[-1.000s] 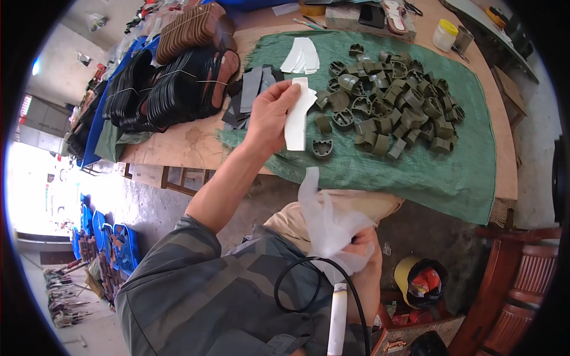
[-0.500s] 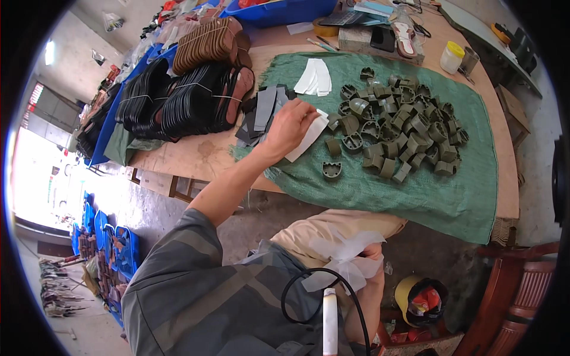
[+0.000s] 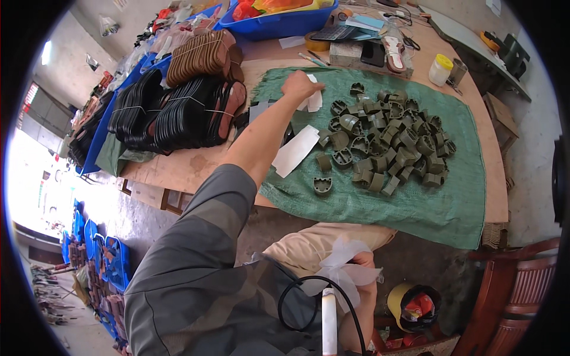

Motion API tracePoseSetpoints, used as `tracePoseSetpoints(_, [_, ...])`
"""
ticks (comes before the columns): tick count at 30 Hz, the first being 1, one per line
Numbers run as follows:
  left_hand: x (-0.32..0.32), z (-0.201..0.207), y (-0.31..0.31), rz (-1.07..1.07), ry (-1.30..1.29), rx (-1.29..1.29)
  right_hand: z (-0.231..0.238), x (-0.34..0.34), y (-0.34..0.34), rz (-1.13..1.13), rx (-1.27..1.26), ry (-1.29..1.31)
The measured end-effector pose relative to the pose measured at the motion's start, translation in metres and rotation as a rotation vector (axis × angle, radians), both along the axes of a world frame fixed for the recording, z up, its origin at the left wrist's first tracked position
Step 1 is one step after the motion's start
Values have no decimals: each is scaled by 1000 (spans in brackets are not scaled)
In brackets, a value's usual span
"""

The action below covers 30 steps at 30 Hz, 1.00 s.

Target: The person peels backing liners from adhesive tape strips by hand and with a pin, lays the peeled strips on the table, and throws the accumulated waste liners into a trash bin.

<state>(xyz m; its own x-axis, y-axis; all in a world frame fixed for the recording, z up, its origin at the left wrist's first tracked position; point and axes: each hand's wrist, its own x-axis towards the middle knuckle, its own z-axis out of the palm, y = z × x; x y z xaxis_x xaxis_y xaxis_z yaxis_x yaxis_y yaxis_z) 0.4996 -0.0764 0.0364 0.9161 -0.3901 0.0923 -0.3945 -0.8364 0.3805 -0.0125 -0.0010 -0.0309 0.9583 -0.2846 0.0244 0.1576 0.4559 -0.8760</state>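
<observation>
My left hand reaches far across the table, fingers bent down onto a small stack of white cut pieces; its fingertips are partly hidden. Nearer to me lies another white curved piece, flat on the green woven sheet. Grey cut pieces show partly beneath my left forearm. Low by my lap, my right hand is closed around thin, translucent white sheets that fan out from it. Many olive-green, hollow D-shaped plastic parts are heaped right of my left hand, with one apart in front.
Bundled black soles and brown ones stand at the left. At the back are a blue tub, a tape roll and a phone. A yellow-lidded jar stands far right. A black cable loops before me.
My left hand has moved from the nearer white piece to the farther white stack, leaving the nearer one on the sheet. My right hand still holds the translucent sheets. The view has shifted slightly.
</observation>
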Motion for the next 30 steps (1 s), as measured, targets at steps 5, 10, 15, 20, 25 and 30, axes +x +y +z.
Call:
tracePoseSetpoints(5, [27,-2,14,38,110,-148,-1,-5,4,-36,70,55])
tracePoseSetpoints(10, [-12,16,32,-191,192,-680,35,0,18,-153,88,87])
tracePoseSetpoints(15, [-157,70,84,-566,605,-699,22,11,0,-362,463,-61])
tracePoseSetpoints(20, [-262,80,131,-919,982,-665,46,49,-14,-542,108,-32])
tracePoseSetpoints(25, [-286,82,135,-878,1009,-695,50,55,-15,-680,91,-44])
tracePoseSetpoints(30, [-283,81,132,-789,1006,-648,57,52,-9,-754,84,-18])
